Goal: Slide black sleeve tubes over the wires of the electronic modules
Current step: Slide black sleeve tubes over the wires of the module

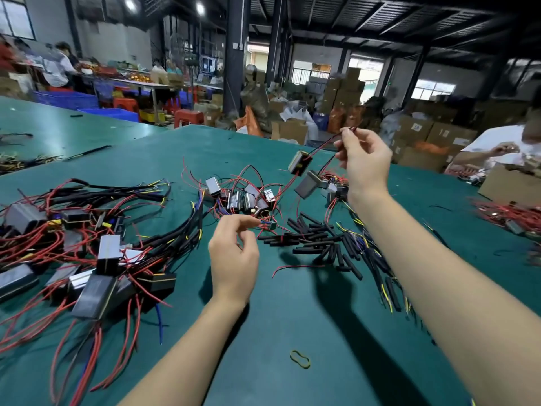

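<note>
Nearest the lens, on the green felt-covered surface (292,317): a small yellow rubber band (300,359), lying apart from everything else. Beyond it, the left hand (234,256), low over the surface, thumb and forefinger pinched on the blue and red wire ends (265,223) of a module in the middle heap. Higher and farther off, the right hand (364,162), fingers curled round thin red and black wires (328,143), with a small grey box-shaped electronic module (299,163) dangling below-left of it, clear of the surface. Between the forearms, a loose heap of short black sleeve tubes (316,241), long axes mostly left to right, just right of the left hand and well below the right. Likely next: a short rightward reach by the nearer left hand for one tube.
</note>
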`<action>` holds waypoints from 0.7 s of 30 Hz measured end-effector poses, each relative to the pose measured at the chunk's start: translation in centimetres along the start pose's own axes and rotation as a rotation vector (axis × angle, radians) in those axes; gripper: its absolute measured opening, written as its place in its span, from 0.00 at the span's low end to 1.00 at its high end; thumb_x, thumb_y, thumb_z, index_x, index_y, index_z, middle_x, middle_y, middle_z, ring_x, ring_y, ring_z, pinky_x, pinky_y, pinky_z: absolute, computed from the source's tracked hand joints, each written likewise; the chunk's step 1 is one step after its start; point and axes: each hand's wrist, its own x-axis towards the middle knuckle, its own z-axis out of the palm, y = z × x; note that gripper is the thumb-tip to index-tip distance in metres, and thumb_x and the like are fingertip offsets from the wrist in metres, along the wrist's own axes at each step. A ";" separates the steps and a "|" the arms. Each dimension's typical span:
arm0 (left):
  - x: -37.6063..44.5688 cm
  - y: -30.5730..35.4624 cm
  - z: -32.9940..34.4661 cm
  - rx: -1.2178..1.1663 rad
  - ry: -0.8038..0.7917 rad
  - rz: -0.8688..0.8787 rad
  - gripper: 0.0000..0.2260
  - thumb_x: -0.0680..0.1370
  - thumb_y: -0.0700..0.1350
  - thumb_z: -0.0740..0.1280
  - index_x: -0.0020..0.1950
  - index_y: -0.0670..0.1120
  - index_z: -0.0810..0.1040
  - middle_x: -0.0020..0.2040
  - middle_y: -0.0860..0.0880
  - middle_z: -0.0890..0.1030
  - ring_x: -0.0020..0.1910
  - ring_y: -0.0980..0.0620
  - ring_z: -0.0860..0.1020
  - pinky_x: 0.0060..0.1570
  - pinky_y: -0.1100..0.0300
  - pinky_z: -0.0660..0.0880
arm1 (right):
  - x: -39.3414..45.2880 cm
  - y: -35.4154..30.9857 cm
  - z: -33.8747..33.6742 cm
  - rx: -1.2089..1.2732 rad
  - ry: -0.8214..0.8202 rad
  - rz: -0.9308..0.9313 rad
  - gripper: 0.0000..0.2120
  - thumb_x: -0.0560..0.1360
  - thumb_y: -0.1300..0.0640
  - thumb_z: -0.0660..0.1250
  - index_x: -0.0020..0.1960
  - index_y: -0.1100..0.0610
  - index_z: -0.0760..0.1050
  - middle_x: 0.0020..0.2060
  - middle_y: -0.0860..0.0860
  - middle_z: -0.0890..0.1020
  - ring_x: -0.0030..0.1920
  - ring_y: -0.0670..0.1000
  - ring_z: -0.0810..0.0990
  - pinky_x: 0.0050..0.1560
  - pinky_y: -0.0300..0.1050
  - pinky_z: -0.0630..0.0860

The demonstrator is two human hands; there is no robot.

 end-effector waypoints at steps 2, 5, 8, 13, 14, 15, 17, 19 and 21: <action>0.3 0.4 -0.2 -0.105 0.043 -0.130 0.14 0.75 0.31 0.59 0.42 0.48 0.78 0.41 0.52 0.80 0.39 0.58 0.76 0.39 0.71 0.69 | -0.3 -1.5 -1.3 0.035 -0.140 0.033 0.06 0.78 0.62 0.64 0.42 0.57 0.75 0.32 0.50 0.77 0.29 0.45 0.71 0.29 0.35 0.67; 1.0 1.4 -0.5 -0.293 0.014 -0.291 0.11 0.78 0.36 0.60 0.44 0.50 0.77 0.39 0.52 0.81 0.38 0.58 0.77 0.38 0.67 0.72 | -1.4 -2.8 -3.1 0.094 -0.357 0.245 0.04 0.77 0.62 0.65 0.43 0.58 0.76 0.29 0.50 0.78 0.27 0.44 0.71 0.26 0.33 0.68; 1.8 2.4 -0.5 -0.508 -0.225 -0.521 0.09 0.81 0.44 0.59 0.47 0.48 0.78 0.38 0.51 0.83 0.35 0.57 0.81 0.32 0.68 0.73 | -3.8 -2.1 -4.5 -0.024 -0.560 0.519 0.03 0.76 0.63 0.65 0.44 0.60 0.77 0.29 0.49 0.78 0.24 0.42 0.70 0.25 0.30 0.69; 0.4 3.0 0.4 -0.592 -0.724 -0.765 0.12 0.77 0.52 0.63 0.47 0.44 0.80 0.38 0.47 0.83 0.30 0.53 0.80 0.26 0.67 0.71 | -8.5 1.9 -5.6 0.026 -0.661 0.677 0.06 0.77 0.64 0.64 0.42 0.61 0.76 0.27 0.50 0.79 0.24 0.42 0.71 0.27 0.30 0.70; -0.1 2.8 0.5 -0.606 -0.748 -0.733 0.12 0.73 0.51 0.66 0.47 0.43 0.79 0.38 0.46 0.83 0.30 0.54 0.79 0.26 0.68 0.71 | -9.0 2.5 -5.8 0.040 -0.660 0.662 0.06 0.77 0.64 0.64 0.42 0.60 0.76 0.28 0.50 0.79 0.25 0.42 0.72 0.28 0.30 0.70; -0.5 2.6 0.7 -0.630 -0.757 -0.709 0.12 0.71 0.49 0.68 0.48 0.43 0.78 0.37 0.47 0.83 0.29 0.54 0.78 0.26 0.68 0.70 | -9.3 3.0 -5.9 0.052 -0.651 0.639 0.05 0.77 0.64 0.64 0.42 0.60 0.77 0.29 0.50 0.79 0.26 0.43 0.73 0.29 0.31 0.71; -1.0 2.3 0.8 -0.643 -0.750 -0.692 0.13 0.68 0.46 0.71 0.49 0.42 0.78 0.37 0.47 0.82 0.29 0.56 0.77 0.27 0.69 0.70 | -9.8 3.8 -6.1 0.036 -0.610 0.577 0.05 0.76 0.65 0.65 0.42 0.60 0.78 0.31 0.51 0.79 0.27 0.44 0.74 0.30 0.32 0.72; -1.1 2.0 0.8 -0.625 -0.724 -0.700 0.15 0.66 0.44 0.72 0.50 0.41 0.78 0.37 0.47 0.83 0.30 0.56 0.77 0.31 0.68 0.72 | -10.1 4.3 -6.1 -0.044 -0.549 0.520 0.04 0.75 0.64 0.68 0.42 0.59 0.77 0.31 0.52 0.79 0.27 0.45 0.75 0.30 0.34 0.72; -1.1 1.7 0.8 -0.571 -0.714 -0.684 0.16 0.65 0.44 0.73 0.51 0.42 0.78 0.36 0.48 0.82 0.33 0.54 0.78 0.35 0.66 0.75 | -10.3 4.4 -6.2 -0.147 -0.513 0.504 0.03 0.73 0.61 0.71 0.42 0.58 0.77 0.31 0.53 0.80 0.28 0.47 0.77 0.29 0.36 0.72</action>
